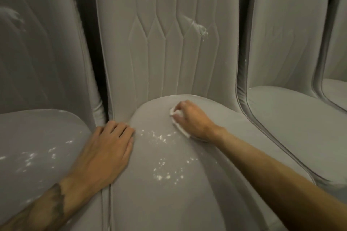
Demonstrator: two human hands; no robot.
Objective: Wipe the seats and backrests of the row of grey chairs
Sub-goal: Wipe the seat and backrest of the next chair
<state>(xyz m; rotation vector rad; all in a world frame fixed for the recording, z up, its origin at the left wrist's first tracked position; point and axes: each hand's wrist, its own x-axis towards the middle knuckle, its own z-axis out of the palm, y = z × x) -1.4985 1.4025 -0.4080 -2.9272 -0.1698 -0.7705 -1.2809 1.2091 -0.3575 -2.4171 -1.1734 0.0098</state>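
setting: a row of grey upholstered chairs pushed side by side, at least 3 in view, filling the whole frame under dim, warm light.
middle seat (169, 202): the one being worked on; white specks (161, 138) lie scattered across its centre and front.
right hand (193, 121): fingers curled round a white cloth (181, 130), pressing it onto the rear of the middle seat, just in front of the backrest; bunching the cloth in the fist likely gives firm pressure for rubbing.
white cloth: mostly hidden under the hand, only its edges show; it sits behind the nearest specks, close to them.
left hand (107, 148): flat, fingers straight and together, holding nothing; it rests on the left edge of the middle seat, over the gap to the left seat (37, 133), probably to brace the body while leaning in and to keep the chair from shifting.
middle backrest (165, 15): stitched panels, with a white smear (200, 28) on its right side, not yet wiped.
left seat: also speckled white, and the backrest above it carries a pale mark (14, 17).
right seat (300, 118): looks free of specks from here.
stage: by my reading the seat wipe is under way, with the specks, the smear and the left chair left to do.
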